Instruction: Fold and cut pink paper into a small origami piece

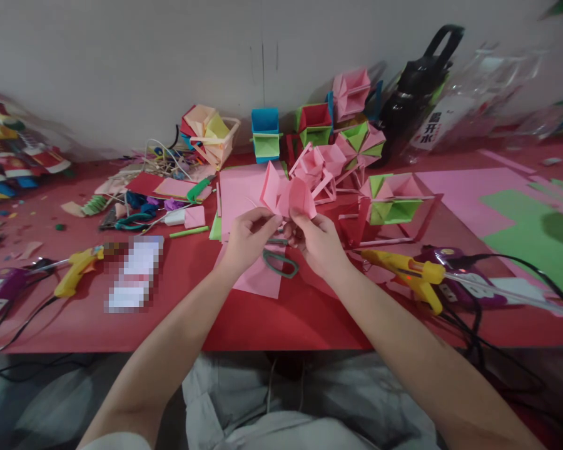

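A folded piece of pink paper point(296, 195) is held up between my two hands over the red table point(291, 325). My left hand point(251, 237) pinches its lower left side between thumb and fingers. On the right side, my right hand point(316, 240) grips it with the thumb on the near face. Its panels stand apart like an unfinished box. Below my hands lie scissors with dark green handles point(281, 264), partly hidden, on a pink sheet point(263, 287). Just behind stand pink folded paper models point(316, 165).
Yellow glue guns lie at left point(77, 272) and right point(410, 275), with trailing cords. A blurred phone point(136, 275) lies left. Pink and green boxes on frames point(394, 200), a black bottle point(406, 103) and clear plastic bottles point(445, 119) stand behind. Green paper point(535, 219) lies right.
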A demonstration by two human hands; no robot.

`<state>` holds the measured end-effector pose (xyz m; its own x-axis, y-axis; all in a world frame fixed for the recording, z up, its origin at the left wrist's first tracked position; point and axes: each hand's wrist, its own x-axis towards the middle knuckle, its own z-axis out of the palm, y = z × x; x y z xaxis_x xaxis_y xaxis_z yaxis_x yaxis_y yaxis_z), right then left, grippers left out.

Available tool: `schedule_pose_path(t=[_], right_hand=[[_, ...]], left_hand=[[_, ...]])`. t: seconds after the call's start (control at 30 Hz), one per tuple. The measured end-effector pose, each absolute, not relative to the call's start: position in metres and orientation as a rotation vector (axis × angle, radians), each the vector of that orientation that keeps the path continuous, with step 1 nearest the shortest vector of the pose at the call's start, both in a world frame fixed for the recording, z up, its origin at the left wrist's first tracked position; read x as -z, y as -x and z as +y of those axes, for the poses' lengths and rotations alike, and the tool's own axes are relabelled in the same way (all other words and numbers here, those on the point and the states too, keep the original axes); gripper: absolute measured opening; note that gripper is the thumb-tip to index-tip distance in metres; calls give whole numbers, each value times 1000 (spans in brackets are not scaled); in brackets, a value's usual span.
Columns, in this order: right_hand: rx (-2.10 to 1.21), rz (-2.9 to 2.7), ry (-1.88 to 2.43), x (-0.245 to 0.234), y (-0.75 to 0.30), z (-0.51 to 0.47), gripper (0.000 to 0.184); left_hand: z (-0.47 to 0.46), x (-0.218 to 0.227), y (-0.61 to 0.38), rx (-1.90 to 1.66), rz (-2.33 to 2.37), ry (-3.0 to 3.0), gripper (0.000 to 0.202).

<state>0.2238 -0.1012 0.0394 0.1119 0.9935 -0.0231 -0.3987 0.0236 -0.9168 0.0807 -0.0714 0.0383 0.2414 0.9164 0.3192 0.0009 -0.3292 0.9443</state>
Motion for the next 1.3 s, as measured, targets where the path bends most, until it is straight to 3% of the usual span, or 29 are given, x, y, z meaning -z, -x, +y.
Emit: schedule_pose_path(t=[0.53, 0.67, 0.77, 0.83, 1.03, 1.3], right_hand=[[-1217, -991, 999, -40, -215, -107, 41], [-1174, -1099, 988, -38, -215, -108, 31], [-967, -1132, 1020, -38, -223, -105, 53], [-754, -1187, 1067, -40, -233, -103, 57], [-209, -1591, 1169, -48, -254, -101, 12], [-91, -1788, 1158, -38, -246, -100, 11]], left_hand=[[-77, -42, -85, -1251, 861, -1489, 26], [-68, -38, -77, -1295, 973, -1465, 19], [-60, -39, -68, -1321, 1038, -1473, 17], [-57, -41, -62, -1285, 1079, -1542, 17], [-62, -50, -62, -1128, 1084, -1744, 18], [-63, -45, -67, -998, 1002, -1541, 18]])
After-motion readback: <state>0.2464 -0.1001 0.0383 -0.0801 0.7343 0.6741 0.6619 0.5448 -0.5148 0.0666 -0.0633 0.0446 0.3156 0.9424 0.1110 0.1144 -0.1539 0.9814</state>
